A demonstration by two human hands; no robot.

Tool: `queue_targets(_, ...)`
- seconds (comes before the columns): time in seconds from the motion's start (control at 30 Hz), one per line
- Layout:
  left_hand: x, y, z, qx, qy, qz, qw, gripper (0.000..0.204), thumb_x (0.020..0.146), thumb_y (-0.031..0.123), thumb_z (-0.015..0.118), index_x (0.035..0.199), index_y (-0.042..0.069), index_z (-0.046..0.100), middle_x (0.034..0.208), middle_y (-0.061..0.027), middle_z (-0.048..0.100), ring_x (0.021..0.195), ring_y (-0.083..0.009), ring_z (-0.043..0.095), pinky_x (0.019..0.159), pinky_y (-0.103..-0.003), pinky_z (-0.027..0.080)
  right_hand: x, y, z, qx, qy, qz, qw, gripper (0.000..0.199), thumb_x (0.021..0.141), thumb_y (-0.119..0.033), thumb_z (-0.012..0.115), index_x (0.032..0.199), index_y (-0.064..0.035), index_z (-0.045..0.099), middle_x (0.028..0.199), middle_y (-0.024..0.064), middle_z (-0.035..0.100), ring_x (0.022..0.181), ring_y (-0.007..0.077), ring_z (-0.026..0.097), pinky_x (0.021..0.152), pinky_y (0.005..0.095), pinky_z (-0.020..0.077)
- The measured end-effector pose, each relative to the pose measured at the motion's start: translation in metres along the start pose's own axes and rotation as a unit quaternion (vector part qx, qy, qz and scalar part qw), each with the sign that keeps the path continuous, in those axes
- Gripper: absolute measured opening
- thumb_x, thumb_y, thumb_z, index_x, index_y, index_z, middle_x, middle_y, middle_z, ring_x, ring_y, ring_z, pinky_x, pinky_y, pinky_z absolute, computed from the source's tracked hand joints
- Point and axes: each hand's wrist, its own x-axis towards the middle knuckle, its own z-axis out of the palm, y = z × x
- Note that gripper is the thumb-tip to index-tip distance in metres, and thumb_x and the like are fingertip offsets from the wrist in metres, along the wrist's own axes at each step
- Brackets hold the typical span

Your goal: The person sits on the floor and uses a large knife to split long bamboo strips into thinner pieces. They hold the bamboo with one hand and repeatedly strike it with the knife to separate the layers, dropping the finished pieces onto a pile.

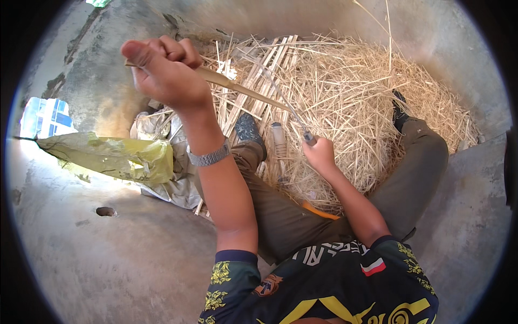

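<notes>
The left grip point(171, 73) is raised, clamped on a long tan strip point(229, 84), which slants down to the right in front of the body. The right grip point(319, 152), lower and closer to the lap, is closed around the grey handle of a knife point(309, 138); its thin blade points up and to the left. The strip's lower end meets the blade in view, though I cannot tell if they touch. Beyond the knife lies a heap of shavings point(356, 108), with pale slats point(258, 97) at its left, between the legs. A yellow sheet point(154, 162) is at far left.
</notes>
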Motion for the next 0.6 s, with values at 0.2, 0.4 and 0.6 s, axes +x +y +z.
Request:
queue_targets(0.2, -0.001, -0.008, -0.020, -0.007, 0.003, 0.003, 1.000, 0.063, 0.095, 0.071, 0.039, 0.073, 0.013, 0.026, 0.058, 0.0014, 0.021, 0.047, -0.0104, 0.020, 0.044, -0.028, 0.016, -0.020, -0.074, -0.021, 0.265, 0.069, -0.150, 0.950, 0.018, 0.091, -0.013, 0.065, 0.077, -0.0028, 0.064, 0.055, -0.0025, 0.050, 0.048, 0.0066, 0.043, 0.045, 0.0279, 0.0332)
queue_targets(0.4, -0.012, -0.005, 0.007, -0.074, -0.009, 0.007, 0.997, 0.063, 0.092, 0.071, 0.044, 0.072, 0.013, 0.030, 0.058, 0.0031, 0.020, 0.048, -0.0097, 0.016, 0.041, -0.028, 0.014, 0.007, 0.036, 0.018, -0.083, -0.077, 0.105, 0.988, 0.017, 0.087, -0.018, 0.062, 0.075, -0.0056, 0.062, 0.061, 0.0031, 0.057, 0.049, 0.0154, 0.051, 0.052, 0.0325, 0.0429)
queue_targets(0.6, -0.007, -0.006, 0.017, -0.098, -0.033, 0.020, 0.994, 0.059, 0.093, 0.067, 0.049, 0.076, 0.013, 0.033, 0.059, 0.0031, 0.021, 0.048, -0.0082, 0.017, 0.042, -0.028, 0.015, 0.016, 0.034, 0.004, 0.019, -0.068, 0.118, 0.991, 0.016, 0.084, -0.018, 0.065, 0.076, -0.0053, 0.061, 0.060, 0.0034, 0.055, 0.049, 0.0118, 0.050, 0.044, 0.0301, 0.0400)
